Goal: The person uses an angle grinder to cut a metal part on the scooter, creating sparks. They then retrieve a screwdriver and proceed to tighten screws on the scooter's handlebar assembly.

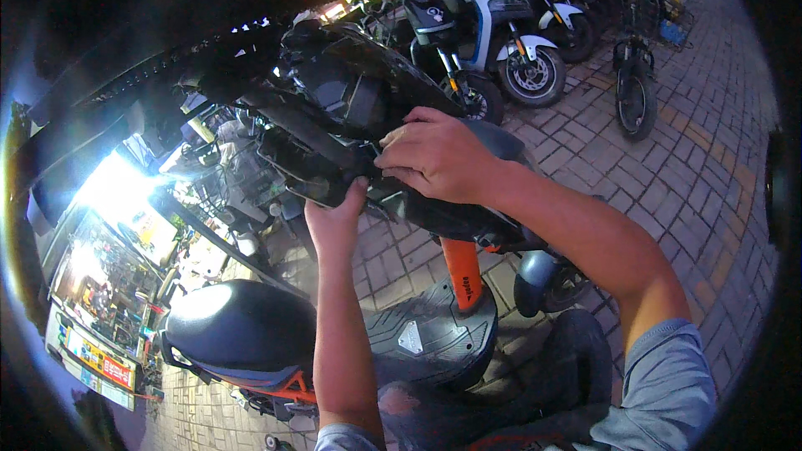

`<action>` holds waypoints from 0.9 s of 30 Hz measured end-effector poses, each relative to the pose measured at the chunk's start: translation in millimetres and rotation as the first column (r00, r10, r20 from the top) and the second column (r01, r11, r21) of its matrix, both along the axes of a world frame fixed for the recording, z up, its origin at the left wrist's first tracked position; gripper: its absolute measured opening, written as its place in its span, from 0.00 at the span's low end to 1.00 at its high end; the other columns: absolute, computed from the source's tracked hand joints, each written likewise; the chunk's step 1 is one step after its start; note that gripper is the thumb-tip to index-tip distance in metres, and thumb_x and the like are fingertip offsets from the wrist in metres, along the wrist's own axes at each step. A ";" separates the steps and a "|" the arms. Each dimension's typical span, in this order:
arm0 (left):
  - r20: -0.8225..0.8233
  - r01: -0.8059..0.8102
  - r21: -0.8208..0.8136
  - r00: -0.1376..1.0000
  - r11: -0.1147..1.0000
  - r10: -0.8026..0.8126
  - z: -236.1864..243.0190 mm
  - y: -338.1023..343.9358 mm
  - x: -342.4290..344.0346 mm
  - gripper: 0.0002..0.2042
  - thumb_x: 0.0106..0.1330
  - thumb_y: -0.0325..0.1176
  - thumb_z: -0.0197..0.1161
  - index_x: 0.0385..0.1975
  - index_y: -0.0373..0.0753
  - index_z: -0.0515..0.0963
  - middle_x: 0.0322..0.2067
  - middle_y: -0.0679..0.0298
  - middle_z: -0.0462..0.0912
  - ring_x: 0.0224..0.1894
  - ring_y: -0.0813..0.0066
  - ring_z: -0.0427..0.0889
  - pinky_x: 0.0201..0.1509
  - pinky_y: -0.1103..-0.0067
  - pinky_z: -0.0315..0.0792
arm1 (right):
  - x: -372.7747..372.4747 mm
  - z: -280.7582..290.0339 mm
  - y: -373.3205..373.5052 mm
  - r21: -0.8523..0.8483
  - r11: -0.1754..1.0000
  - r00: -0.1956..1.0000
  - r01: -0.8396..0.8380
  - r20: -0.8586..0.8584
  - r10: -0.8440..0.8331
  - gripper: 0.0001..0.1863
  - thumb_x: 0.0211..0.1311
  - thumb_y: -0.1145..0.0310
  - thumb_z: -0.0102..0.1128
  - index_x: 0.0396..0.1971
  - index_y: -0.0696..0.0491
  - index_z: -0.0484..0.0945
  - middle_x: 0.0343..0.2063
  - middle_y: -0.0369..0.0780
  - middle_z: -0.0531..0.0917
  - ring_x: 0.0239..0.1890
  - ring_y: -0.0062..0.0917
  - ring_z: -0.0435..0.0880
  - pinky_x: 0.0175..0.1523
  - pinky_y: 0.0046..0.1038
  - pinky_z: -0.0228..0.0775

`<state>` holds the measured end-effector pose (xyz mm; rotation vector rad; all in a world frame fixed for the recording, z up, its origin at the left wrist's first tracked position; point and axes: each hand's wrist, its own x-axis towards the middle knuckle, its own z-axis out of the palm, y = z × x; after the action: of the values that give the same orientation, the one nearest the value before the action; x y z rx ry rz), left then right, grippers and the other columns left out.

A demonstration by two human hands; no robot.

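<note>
An electric scooter with an orange front column (461,263) stands in front of me, its dark handlebar area (313,138) under my hands. My left hand (334,219) grips a black handlebar part from the near side. Its thumb presses up against the part, while its other fingers are hidden behind. Just to the right, my right hand (439,154) is closed, thumb and fingertips pinched together at the dark handlebar. Whatever lies between those fingertips is too dark and small to make out. Below are the footboard (430,338) and the black seat (242,326).
White scooters (493,17) are parked at the far right, beside a dark two-wheeler's front wheel (635,104). Brick paving (693,200) covers the ground. A brightly lit shop front (100,284) glares at the left. My bent knee (535,359) is close to the footboard.
</note>
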<state>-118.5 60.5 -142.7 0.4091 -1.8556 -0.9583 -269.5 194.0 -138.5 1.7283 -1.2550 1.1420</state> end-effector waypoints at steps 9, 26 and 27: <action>0.000 -0.027 0.012 1.000 1.000 0.027 1.2 5.2 -1.1 0.18 0.52 0.32 0.69 0.42 0.32 0.76 0.37 0.64 0.81 0.38 0.77 0.77 0.46 0.80 0.70 | -6.6 0.1 -0.8 -0.002 1.000 0.999 -0.025 -0.023 0.025 0.08 0.47 0.72 0.66 0.30 0.51 0.81 0.32 0.37 0.83 0.41 0.30 0.81 0.50 0.34 0.68; -0.031 -0.007 0.014 0.999 1.000 0.008 -0.1 4.1 -0.1 0.17 0.52 0.30 0.69 0.41 0.33 0.76 0.36 0.65 0.81 0.37 0.78 0.78 0.45 0.81 0.70 | -6.0 10.0 0.5 0.087 0.996 0.999 -0.020 0.046 0.016 0.06 0.51 0.70 0.63 0.31 0.51 0.81 0.28 0.39 0.82 0.33 0.36 0.81 0.40 0.34 0.70; -0.038 0.006 0.006 0.999 1.000 -0.006 -1.5 1.5 -0.5 0.17 0.52 0.30 0.69 0.41 0.33 0.76 0.36 0.65 0.81 0.37 0.78 0.78 0.45 0.81 0.70 | -5.7 10.4 0.6 0.071 0.997 0.998 -0.031 0.056 0.027 0.06 0.52 0.70 0.63 0.31 0.51 0.81 0.28 0.39 0.82 0.33 0.36 0.81 0.40 0.34 0.70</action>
<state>-119.0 61.9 -144.2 0.3863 -1.8208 -0.9697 -275.1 194.6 -128.1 1.7838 -1.3226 1.1820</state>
